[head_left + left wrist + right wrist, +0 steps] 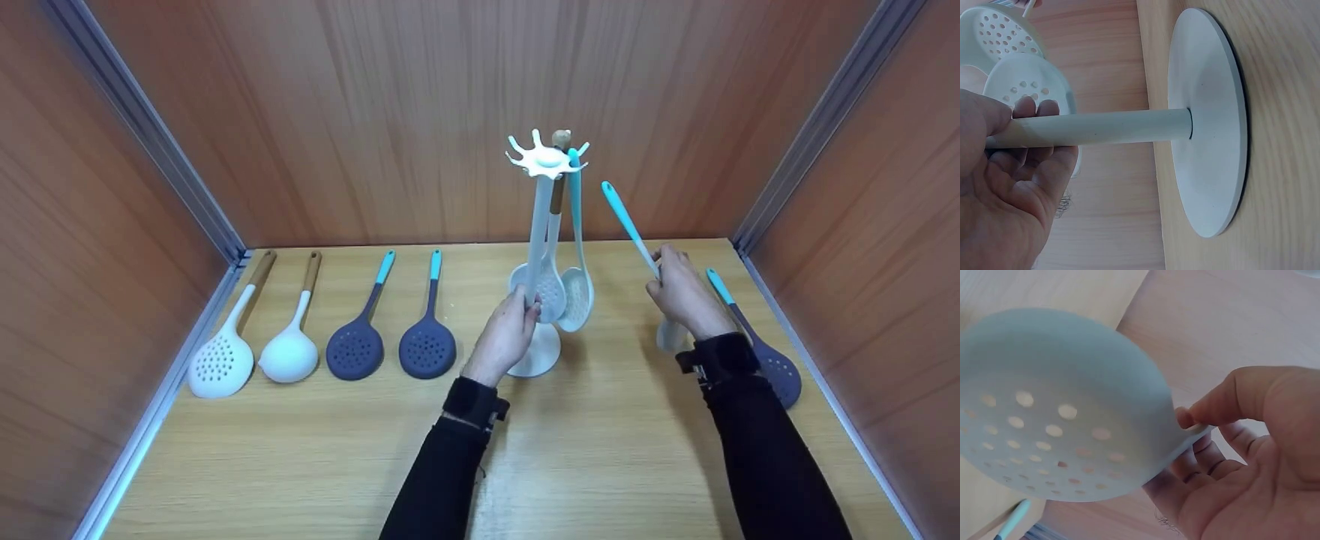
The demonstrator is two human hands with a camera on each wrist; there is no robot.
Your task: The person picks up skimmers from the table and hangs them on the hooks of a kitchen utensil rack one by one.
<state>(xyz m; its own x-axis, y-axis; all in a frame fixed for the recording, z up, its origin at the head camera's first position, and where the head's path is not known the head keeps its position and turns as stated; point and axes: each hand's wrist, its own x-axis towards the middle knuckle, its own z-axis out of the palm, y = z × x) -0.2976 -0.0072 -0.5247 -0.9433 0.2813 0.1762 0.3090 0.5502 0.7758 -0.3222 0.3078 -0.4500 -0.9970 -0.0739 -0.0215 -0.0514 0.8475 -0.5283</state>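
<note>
Perforated ladle [1089, 365] pinched by right fingers [1235, 395], bowl [671, 337] just below, left fingers [1053, 171] round white pole [1123, 128]

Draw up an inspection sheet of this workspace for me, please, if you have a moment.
Surface: light wood table, glare at the near side.
Things in use: upright white stand with hanging utensils; slotted ladle, off the stand.
Clutter: three dark slotted turners and two white wooden-handled utensils lying on the table.
Hands: left hand grips the stand's pole; right hand holds the slotted ladle by its handle.
Cables: nothing seen.
Surroundings: wood-grain panels on three sides, grey metal edging at corners.
</note>
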